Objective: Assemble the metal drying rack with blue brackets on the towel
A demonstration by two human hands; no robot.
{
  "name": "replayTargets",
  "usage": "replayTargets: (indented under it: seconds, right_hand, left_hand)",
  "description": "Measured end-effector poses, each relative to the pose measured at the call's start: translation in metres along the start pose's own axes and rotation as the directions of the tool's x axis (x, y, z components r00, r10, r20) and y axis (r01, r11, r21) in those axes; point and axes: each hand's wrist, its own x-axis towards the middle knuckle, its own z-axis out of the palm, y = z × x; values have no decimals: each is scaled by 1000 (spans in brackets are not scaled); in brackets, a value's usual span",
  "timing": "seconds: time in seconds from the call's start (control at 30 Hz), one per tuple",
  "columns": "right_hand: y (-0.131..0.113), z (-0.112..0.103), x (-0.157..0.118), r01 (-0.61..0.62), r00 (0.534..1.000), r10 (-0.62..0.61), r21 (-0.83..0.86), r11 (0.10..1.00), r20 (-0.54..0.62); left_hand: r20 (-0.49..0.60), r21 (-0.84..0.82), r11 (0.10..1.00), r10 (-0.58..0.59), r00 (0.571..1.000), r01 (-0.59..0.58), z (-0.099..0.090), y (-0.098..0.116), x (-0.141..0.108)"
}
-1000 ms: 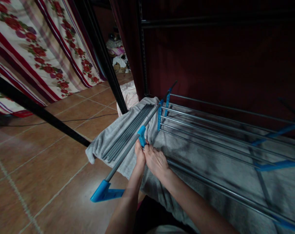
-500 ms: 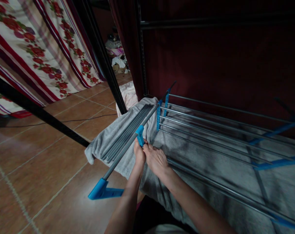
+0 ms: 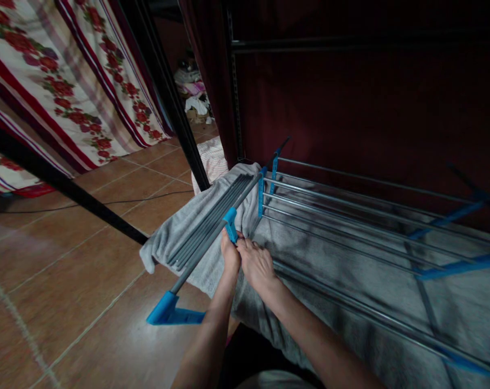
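A blue plastic bracket is clipped on a grey metal tube of a drying rack. My left hand is closed around the lower end of this bracket. Against it, my right hand is curled with its fingertips at the bracket's lower end; what those fingers pinch is partly hidden. A blue corner foot caps the near end of the tube. To the right stretch the rack's long metal rods, joined by blue end pieces.
Several loose grey rods lie on a grey blanket under the rack. Black metal posts frame the left side. A floral curtain hangs beyond the tiled floor, where a dark cable runs.
The rack has shifted very slightly left in view. Both hands keep their hold at the blue bracket, with hardly any movement.
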Motion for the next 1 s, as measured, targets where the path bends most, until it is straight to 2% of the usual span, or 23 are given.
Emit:
replayTargets:
  seconds: [0.13,0.27,0.47,0.67,0.87,1.0]
  right_hand:
    - [2,6,4,-14,1000,15,21,1000,-10]
    - [9,10,9,-40,998,37,77,996,42]
    - [14,9,8,-19,998,11,134,991,56]
    - [17,7,10,-4,996,-12,168,986,89]
    - [14,9,10,6,1000,-8,84,996,23]
    - [9,14,8,9,999,-9,-1,1000,42]
  left_hand:
    - [-18,0,1000,-14,1000,14,-1,-6,1]
    - [-22,6,1000,-17,1000,17,-4,-16,1]
    - [-49,-98,993,-68,996,63,-5,-27,5]
    - [-69,-98,994,-62,996,55,-6,-35,9]
    - [-136,-64,997,-45,990,37,-6,-36,10]
    - [-117,-47,999,-27,993,22,-4,-35,9]
